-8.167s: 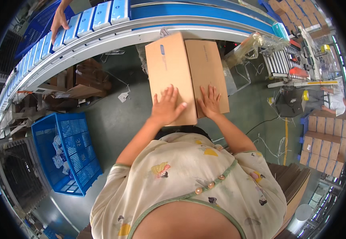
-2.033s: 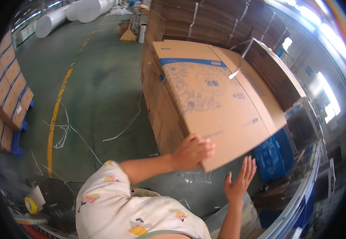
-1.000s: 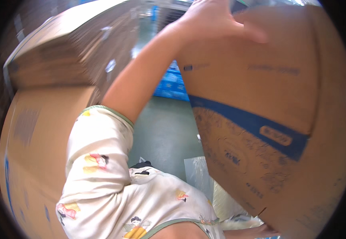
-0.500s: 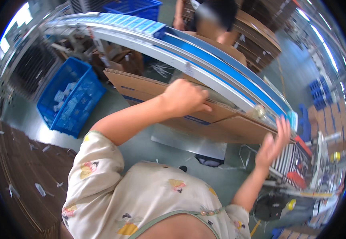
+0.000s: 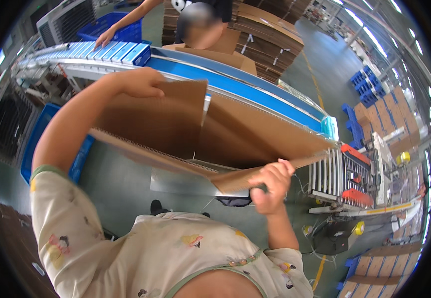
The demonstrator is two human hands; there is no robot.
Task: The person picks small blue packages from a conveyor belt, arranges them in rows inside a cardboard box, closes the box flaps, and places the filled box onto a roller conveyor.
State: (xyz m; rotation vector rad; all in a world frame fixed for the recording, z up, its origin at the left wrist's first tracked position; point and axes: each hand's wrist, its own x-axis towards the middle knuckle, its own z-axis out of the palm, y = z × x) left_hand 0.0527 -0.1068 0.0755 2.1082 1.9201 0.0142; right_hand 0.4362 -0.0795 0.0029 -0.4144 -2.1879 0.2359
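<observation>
A brown cardboard box [image 5: 255, 124] hangs in front of me, unfolded into an open shape with its inside showing. My left hand [image 5: 141, 83] is closed on the upper edge of its far left panel, thumb on the inner side. At the near right, my right hand [image 5: 272, 186] curls its fingers over a flap of the same box. The near wall slants from left to right below the opening. Much of the bottom is in shadow, and the left part is blurred.
Behind the box runs a blue conveyor belt [image 5: 285, 107] bearing a row of blue-and-white packs [image 5: 108, 52]. A co-worker's hand [image 5: 105, 38] touches those packs. A blue crate [image 5: 39, 141] stands at left, a roller machine with red guides [image 5: 357, 154] at right. Stacked cardboard [image 5: 265, 37] stands beyond.
The flat folded cardboard has been spread into an open box. My left hand moved left and farther away with one panel; my right hand came down onto the near flap and closed.
</observation>
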